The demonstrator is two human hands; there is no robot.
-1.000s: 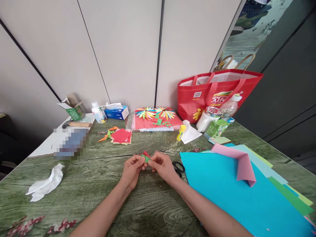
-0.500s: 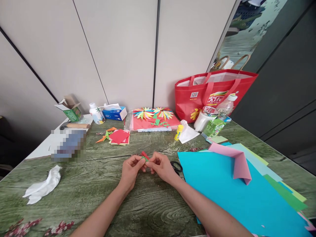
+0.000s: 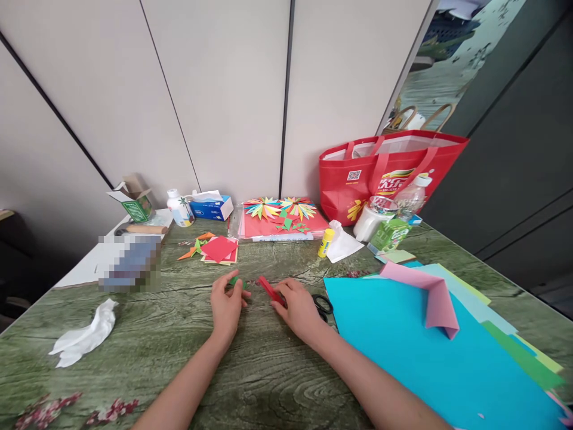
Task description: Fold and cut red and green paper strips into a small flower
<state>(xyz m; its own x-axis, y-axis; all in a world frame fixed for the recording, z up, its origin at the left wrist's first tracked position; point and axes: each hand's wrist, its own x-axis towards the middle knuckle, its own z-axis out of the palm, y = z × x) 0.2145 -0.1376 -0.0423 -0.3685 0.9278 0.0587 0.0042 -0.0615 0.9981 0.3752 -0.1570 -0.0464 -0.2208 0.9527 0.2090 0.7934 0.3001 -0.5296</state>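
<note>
My left hand (image 3: pixel 226 306) is closed, pinching a small green paper piece (image 3: pixel 237 282) between thumb and fingers, so most of the piece is hidden. My right hand (image 3: pixel 296 306) grips a slim red strip-like thing (image 3: pixel 268 288) just above the table. Its far end points away from me; I cannot make out its exact kind. The two hands are apart. Black-handled scissors (image 3: pixel 323 306) lie beside my right wrist, partly covered by it. Beyond my left hand is a small stack of red and pale paper squares (image 3: pixel 221 249).
At right, large blue paper sheets (image 3: pixel 394 334) carry a folded pink paper (image 3: pixel 441 301). A yellow glue stick (image 3: pixel 326 242), a red bag (image 3: pixel 344 191) and paper flowers (image 3: pixel 264 209) on a red pack stand behind. A crumpled tissue (image 3: pixel 87 335) lies at left.
My hands were together over the green paper and the red thing. They have drawn apart, the green piece going left and the red thing staying with my right hand.
</note>
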